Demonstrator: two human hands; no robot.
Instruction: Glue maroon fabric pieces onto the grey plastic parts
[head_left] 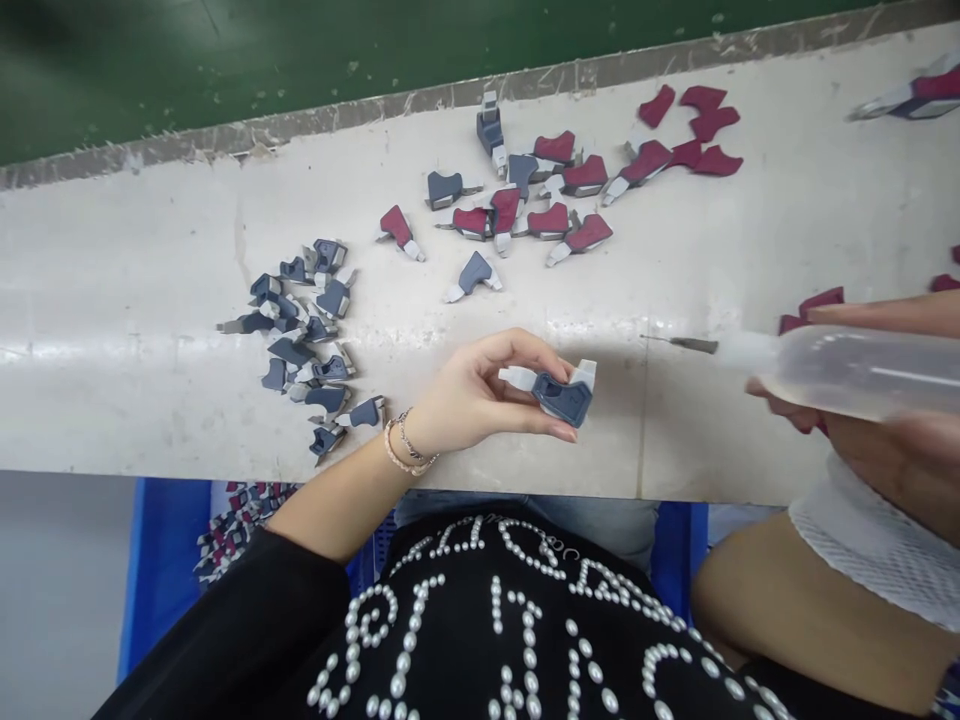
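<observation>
My left hand [480, 390] pinches a slate-blue and white moulded part [562, 397] between thumb and fingertips, above the white bench top [150, 330]. My right hand [862, 440] grips a clear plastic squeeze bottle [847, 372] lying on its side, and its thin metal nozzle [694, 345] points left toward the held part, a short gap apart. A heap of similar slate-blue parts [304, 340] lies left of my left hand. Farther off lie maroon-and-white parts [525, 190] and loose maroon pieces [705, 130].
Beyond the bench's far edge [450, 105] is a green surface [150, 70]. Below the near edge stands a blue crate [161, 560] holding several parts. More maroon pieces [821, 303] lie under my right hand. A white mesh sleeve [877, 540] covers my right forearm.
</observation>
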